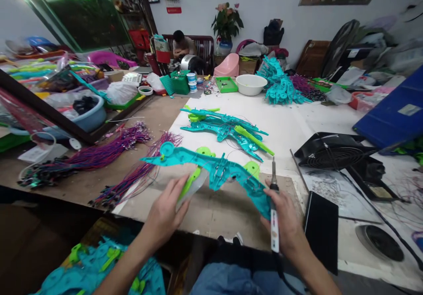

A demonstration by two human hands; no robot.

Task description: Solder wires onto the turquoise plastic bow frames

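Bare forearms extend from the bottom edge as the left hand, at seven o'clock, pinches a green part between thumb and fingers; the right hand, at four, grips a soldering iron and one end of a teal frame at six. Beyond, wires spread at nine o'clock, a fan lies at three and more frames pile up at two. Farther off, a person sits at eleven.
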